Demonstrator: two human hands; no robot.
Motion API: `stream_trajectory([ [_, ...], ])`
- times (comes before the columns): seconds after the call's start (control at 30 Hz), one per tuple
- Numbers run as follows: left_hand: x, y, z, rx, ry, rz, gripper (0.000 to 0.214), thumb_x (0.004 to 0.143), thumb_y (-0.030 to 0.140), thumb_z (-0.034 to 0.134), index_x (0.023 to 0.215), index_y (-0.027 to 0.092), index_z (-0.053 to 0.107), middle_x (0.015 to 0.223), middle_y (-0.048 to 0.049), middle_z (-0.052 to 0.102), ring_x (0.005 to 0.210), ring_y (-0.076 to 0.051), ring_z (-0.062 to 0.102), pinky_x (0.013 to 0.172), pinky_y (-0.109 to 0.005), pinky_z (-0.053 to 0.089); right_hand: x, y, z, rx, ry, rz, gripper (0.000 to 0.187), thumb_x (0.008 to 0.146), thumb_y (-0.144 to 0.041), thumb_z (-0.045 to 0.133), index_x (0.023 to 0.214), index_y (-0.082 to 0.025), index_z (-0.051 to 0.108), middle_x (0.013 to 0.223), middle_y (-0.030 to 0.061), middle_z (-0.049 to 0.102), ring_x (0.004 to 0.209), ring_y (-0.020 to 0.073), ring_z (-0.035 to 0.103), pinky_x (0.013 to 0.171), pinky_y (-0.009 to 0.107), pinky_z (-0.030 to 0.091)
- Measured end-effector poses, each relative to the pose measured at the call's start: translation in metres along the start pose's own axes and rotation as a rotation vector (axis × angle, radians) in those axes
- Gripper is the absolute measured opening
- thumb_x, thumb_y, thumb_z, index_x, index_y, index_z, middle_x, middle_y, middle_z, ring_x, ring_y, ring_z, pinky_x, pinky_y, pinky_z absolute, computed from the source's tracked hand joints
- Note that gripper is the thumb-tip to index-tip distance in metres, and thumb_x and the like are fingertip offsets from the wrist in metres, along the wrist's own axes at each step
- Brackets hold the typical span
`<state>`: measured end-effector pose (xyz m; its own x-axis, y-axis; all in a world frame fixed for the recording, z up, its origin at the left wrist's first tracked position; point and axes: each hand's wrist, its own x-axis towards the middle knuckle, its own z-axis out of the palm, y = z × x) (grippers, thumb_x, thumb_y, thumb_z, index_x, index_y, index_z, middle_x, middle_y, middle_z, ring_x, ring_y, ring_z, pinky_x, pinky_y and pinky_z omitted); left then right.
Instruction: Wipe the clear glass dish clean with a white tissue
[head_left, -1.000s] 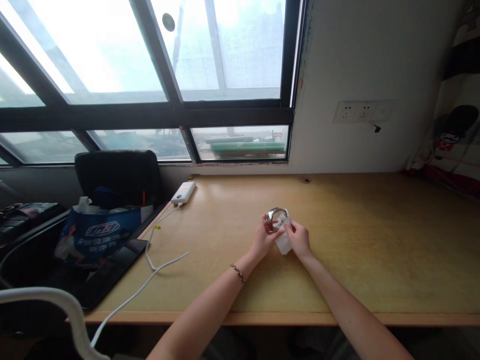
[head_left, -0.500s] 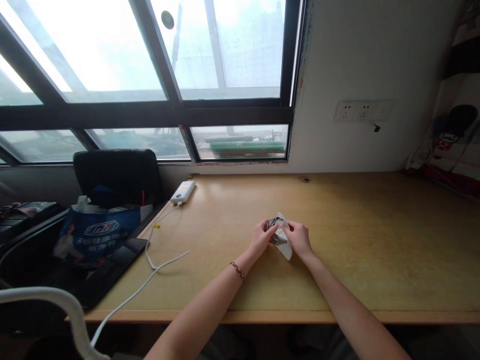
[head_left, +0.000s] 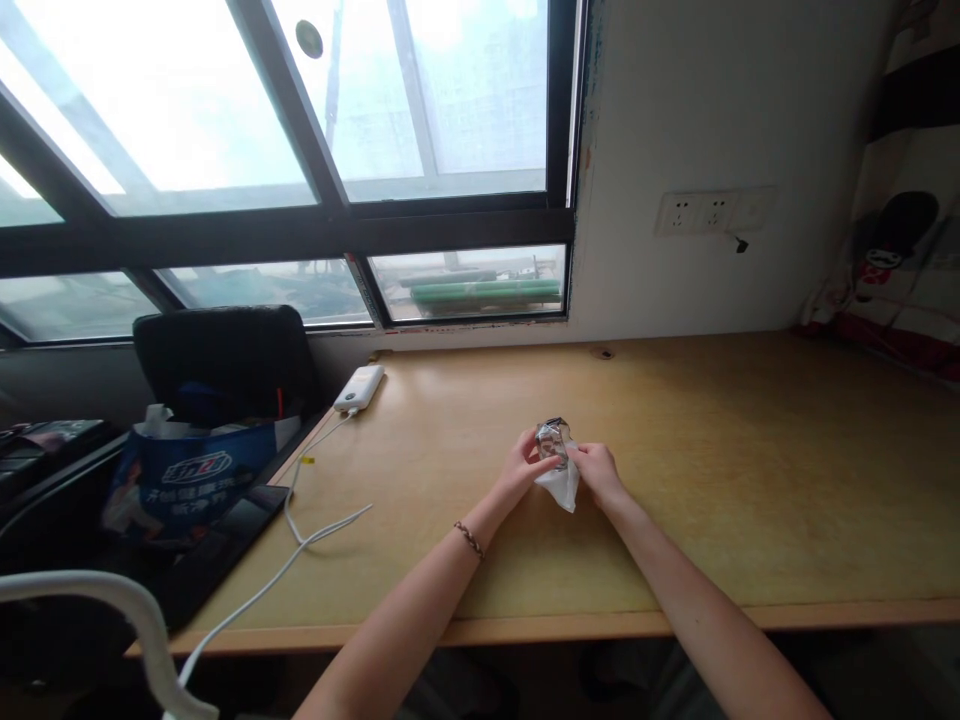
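Left grip [head_left: 516, 470] over desk [head_left: 742, 460] — window [head_left: 465, 100] (bright)

Facing forward and down from the head (fairly near), across flat yellow-brown wooden table [head_left: 712, 480] toward dark-framed glass window [head_left: 262, 235].

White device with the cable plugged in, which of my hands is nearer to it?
Left. Your left hand, gripping the shiny object, is right of the white device and nearer the camera; your right hand, at the white tissue, is farther right.
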<state>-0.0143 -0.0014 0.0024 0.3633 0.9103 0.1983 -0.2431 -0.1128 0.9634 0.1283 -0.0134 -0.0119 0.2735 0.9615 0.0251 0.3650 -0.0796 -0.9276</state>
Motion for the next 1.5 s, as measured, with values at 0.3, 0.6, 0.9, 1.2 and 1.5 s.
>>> stream_trajectory([
  [0.3,0.003,-0.012,-0.006,-0.245,0.097,-0.134,0.036,0.07,0.038,0.058,0.094,0.011,0.059,0.084,-0.0076,0.063,0.073,-0.016,0.058,0.069,-0.025,0.044,-0.003,-0.009,0.0,-0.077,-0.035,-0.11,0.03,0.062,-0.039,0.054,0.054,-0.011,0.061,0.045,-0.0015,0.052,0.044,0.0095,0.044,0.041,0.018,0.026],
  [0.6,0.007,-0.017,-0.007,-0.361,0.076,-0.298,0.06,0.07,0.061,0.042,0.087,0.006,0.061,0.067,-0.0086,0.063,0.062,-0.017,0.058,0.062,-0.028,0.045,-0.014,-0.02,-0.001,-0.323,0.134,-0.404,0.028,0.072,-0.032,0.046,0.05,-0.015,0.05,0.044,-0.0013,0.048,0.043,0.0081,0.037,0.044,0.021,0.023],
  [0.9,0.0,-0.012,0.0,-0.173,-0.031,-0.029,0.067,0.06,0.027,0.07,0.119,0.023,0.038,0.12,-0.0092,0.046,0.074,-0.012,0.056,0.059,-0.021,0.045,0.001,-0.009,-0.004,-0.28,0.199,-0.183,0.022,0.067,-0.032,0.047,0.054,-0.016,0.056,0.051,0.003,0.058,0.045,0.0118,0.046,0.045,0.021,0.03],
  [1.2,-0.001,-0.002,-0.001,-0.118,-0.036,-0.076,0.067,0.059,0.021,0.068,0.119,0.021,0.039,0.117,-0.0105,0.049,0.069,-0.011,0.056,0.055,-0.021,0.046,-0.004,-0.012,-0.002,-0.364,0.163,-0.266,0.019,0.072,-0.028,0.044,0.063,-0.017,0.055,0.055,0.0023,0.058,0.048,0.0126,0.048,0.047,0.021,0.03],
  [1.5,-0.002,-0.006,-0.004,-0.072,-0.029,-0.168,0.043,0.066,0.035,0.061,0.102,0.013,0.052,0.069,-0.0003,0.054,0.042,-0.003,0.039,0.034,-0.014,0.029,-0.008,-0.012,-0.002,-0.431,0.151,-0.377,0.016,0.075,-0.025,0.044,0.066,-0.017,0.054,0.058,0.0029,0.059,0.052,0.0125,0.05,0.05,0.021,0.031],
])
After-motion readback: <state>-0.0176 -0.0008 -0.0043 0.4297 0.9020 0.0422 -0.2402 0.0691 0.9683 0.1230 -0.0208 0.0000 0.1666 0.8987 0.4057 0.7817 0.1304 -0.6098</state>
